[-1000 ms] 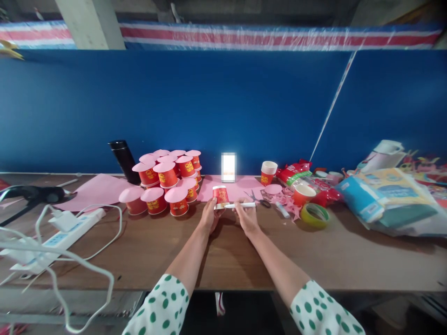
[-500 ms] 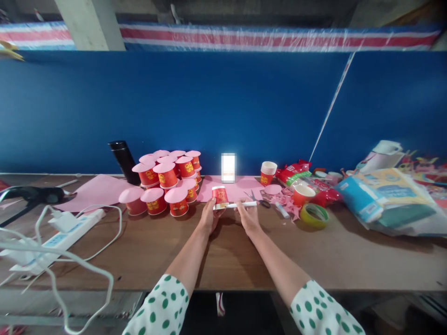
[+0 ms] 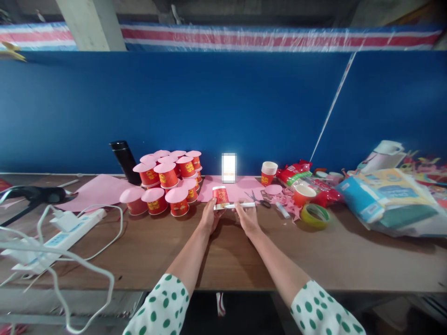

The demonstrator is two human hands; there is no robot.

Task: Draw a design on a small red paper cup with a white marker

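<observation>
Closest in, bottom of the frame, my green-dotted sleeves (image 3: 159,304) flank the brown tabletop (image 3: 237,265). And here at the centre, my left hand (image 3: 209,216) is clamped on a red paper cup (image 3: 220,194), while my right hand (image 3: 247,217) pinches a slim white stick (image 3: 248,204), its end right by the cup's lower edge; whether they touch, I can't tell! Over to the right, a yellow-green tape roll (image 3: 323,217). Just past my right hand, scissors (image 3: 265,204), beside a pink sheet (image 3: 240,186). Left of centre, red cups (image 3: 166,179) topped with pink discs (image 3: 177,194) stand in tiers. Farther, right of centre, a nested cup stack (image 3: 268,178); left, a black flask (image 3: 124,160). Behind it all, a blue panel (image 3: 209,102) spans the frame.
</observation>
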